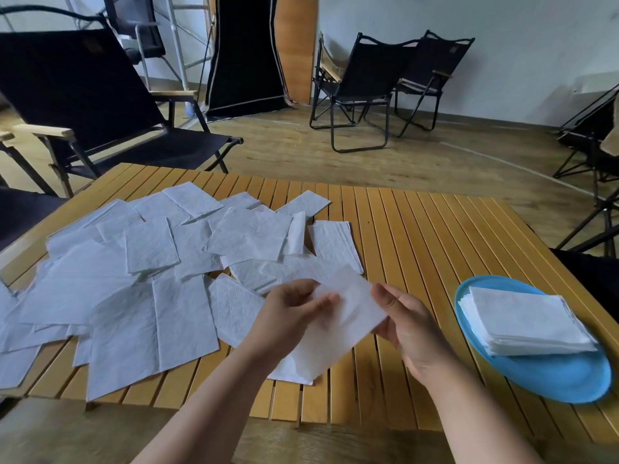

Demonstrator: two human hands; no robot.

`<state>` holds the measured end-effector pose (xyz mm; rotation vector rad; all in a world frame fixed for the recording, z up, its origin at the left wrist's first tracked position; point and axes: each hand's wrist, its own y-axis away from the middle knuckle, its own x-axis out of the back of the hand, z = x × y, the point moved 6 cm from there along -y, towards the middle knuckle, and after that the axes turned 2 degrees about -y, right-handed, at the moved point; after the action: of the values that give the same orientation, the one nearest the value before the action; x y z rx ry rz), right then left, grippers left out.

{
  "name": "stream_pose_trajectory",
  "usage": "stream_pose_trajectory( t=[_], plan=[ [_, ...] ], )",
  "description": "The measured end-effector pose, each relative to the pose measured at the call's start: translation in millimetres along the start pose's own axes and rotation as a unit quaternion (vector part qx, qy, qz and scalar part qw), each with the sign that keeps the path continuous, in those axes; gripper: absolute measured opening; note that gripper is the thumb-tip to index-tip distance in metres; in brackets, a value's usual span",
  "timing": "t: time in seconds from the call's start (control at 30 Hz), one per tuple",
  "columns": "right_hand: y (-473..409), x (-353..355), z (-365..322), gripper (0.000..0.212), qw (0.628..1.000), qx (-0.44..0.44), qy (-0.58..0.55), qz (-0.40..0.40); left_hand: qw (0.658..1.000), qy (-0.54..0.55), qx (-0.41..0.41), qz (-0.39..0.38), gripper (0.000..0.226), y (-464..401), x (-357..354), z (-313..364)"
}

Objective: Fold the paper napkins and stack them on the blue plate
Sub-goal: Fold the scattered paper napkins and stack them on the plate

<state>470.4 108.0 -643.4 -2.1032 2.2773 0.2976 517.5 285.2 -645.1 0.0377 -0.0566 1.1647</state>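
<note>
One round blue plate (549,380) at four o'clock; one slatted wooden table (418,246); two hands; loose white paper napkins (150,279) beyond exact counting.

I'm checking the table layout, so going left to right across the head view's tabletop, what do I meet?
Loose napkin pile → left hand → held napkin → right hand → blue plate carrying the folded stack.

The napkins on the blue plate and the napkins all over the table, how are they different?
The napkins on the blue plate sit in one neat, squared pile; the napkins on the table lie scattered and overlapping. The plate pile looks folded small, while many table napkins are bigger open sheets. The plate pile sits to the right, the loose ones to the left. Both are white paper.
</note>
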Motion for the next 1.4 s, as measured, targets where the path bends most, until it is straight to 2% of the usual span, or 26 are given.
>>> stream_pose_trajectory(
  t=[0.03, 0.1, 0.17, 0.27, 0.4, 0.57, 0.73, 0.83, 0.93, 1.07, 1.17, 1.27, 1.4],
  plan=[
    [-0.6, -2.9, 5.4, 0.074, 1.000, -0.024, -0.001, -0.016, 1.000, 0.019, 0.009, 0.016, 0.031, -0.1, 2.5, 0.1],
    [-1.7, -8.4, 14.1, 0.061, 0.999, -0.050, 0.009, -0.020, 0.998, 0.032, 0.022, 0.050, 0.025, -0.5, 7.6, -0.2],
    [-3.6, -13.9, 19.1, 0.039, 0.999, -0.044, 0.026, 0.004, 0.997, 0.028, 0.033, 0.068, 0.022, -1.0, 11.1, -1.6],
    [-6.6, -21.9, 22.3, 0.017, 0.998, -0.007, 0.024, 0.054, 0.998, 0.012, 0.044, 0.048, 0.027, -1.7, 11.0, -2.9],
    [-11.2, -32.6, 22.6, 0.015, 0.995, 0.035, 0.016, 0.092, 0.998, 0.007, 0.037, 0.045, 0.021, -2.9, 17.7, -1.3],
    [-23.4, -38.3, 30.0, 0.008, 0.977, 0.041, 0.138, 0.159, 0.980, -0.142, 0.044, 0.131, 0.023, -9.5, 36.0, -15.2],
    [-39.1, -43.1, 50.3, 0.014, 0.950, 0.004, 0.281, 0.135, 0.952, -0.257, 0.088, 0.141, 0.006, -12.2, 47.2, -35.6],
    [-40.0, -45.7, 61.2, 0.011, 0.935, -0.008, 0.338, 0.105, 0.934, -0.315, 0.110, 0.129, 0.021, -12.1, 51.1, -43.0],
    [-37.6, -48.6, 60.1, 0.031, 0.942, 0.009, 0.322, 0.098, 0.929, -0.338, 0.086, 0.126, 0.035, -13.5, 49.6, -38.4],
    [-36.0, -54.0, 55.8, 0.051, 0.960, 0.027, 0.269, 0.079, 0.928, -0.334, 0.034, 0.164, 0.038, -11.4, 52.4, -21.7],
    [-39.5, -52.9, 62.5, 0.061, 0.966, -0.005, 0.248, 0.069, 0.927, -0.331, 0.057, 0.168, 0.043, -11.2, 56.5, -23.6],
    [-40.2, -48.1, 64.5, 0.066, 0.960, -0.024, 0.267, 0.083, 0.914, -0.370, 0.095, 0.133, 0.050, -11.4, 56.3, -34.6],
    [-39.9, -48.9, 64.4, 0.072, 0.957, -0.026, 0.279, 0.070, 0.913, -0.375, 0.111, 0.117, 0.046, -11.2, 56.3, -38.1]
  ],
)
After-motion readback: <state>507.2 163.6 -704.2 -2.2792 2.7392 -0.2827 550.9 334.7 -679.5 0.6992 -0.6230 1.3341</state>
